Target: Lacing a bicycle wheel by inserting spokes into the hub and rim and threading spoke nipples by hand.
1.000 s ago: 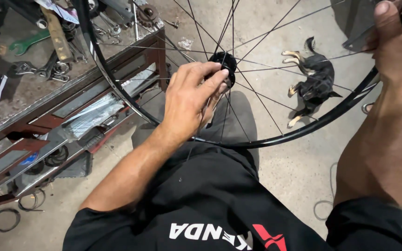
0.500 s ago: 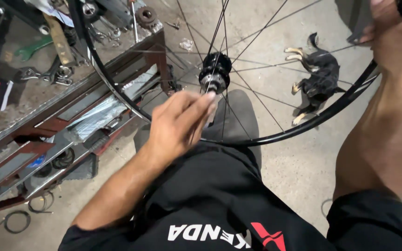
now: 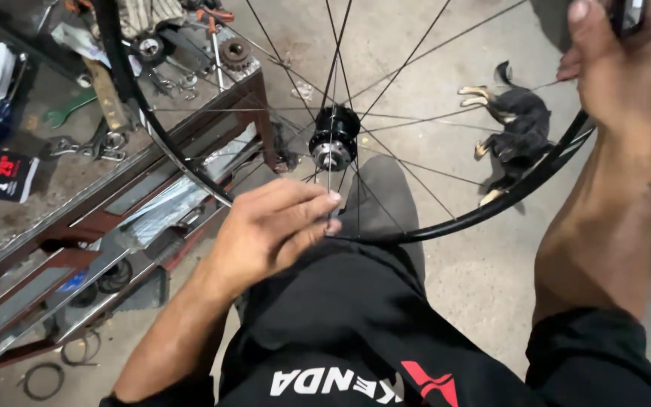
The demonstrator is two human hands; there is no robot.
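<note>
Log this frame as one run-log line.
left hand: pinching spoke near rim | right hand: gripping rim top | hub: free | dog: on floor

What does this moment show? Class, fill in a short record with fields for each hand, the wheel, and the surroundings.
Left hand: pinching a thin steel spoke near the rim.
Right hand: gripping the black bicycle wheel rim at upper right.
Hub: black, silver axle end.
Floor: black-and-tan dog lying down.
Left side: cluttered metal workbench with tools.
</note>
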